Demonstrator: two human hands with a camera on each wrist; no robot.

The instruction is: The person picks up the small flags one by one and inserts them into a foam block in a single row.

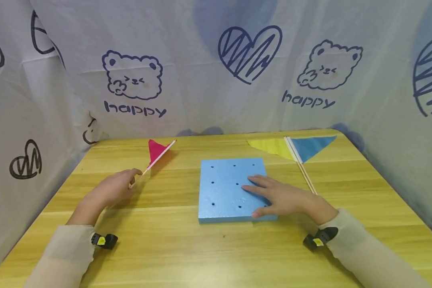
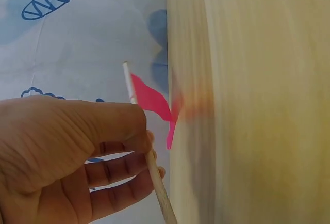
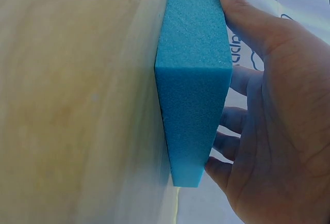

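My left hand [image 1: 117, 187] pinches the wooden stick of a small red flag [image 1: 157, 152] between thumb and fingers. The left wrist view shows that stick [image 2: 161, 195] passing through the grip, with the pink-red cloth [image 2: 150, 99] beyond the thumb. On the table's middle lies a square blue foam board [image 1: 223, 192] with several small holes in its top. My right hand [image 1: 282, 196] rests on the board's right side, fingers spread. From the right wrist view, the board's thick side [image 3: 193, 110] shows, with fingertips touching its top face.
A yellow flag [image 1: 271, 148] and a blue flag [image 1: 313, 147] lie side by side at the table's back right, their sticks partly hidden by the right arm. Behind the wooden table [image 1: 158, 248] hangs a white cloth [image 1: 194, 96] with drawings.
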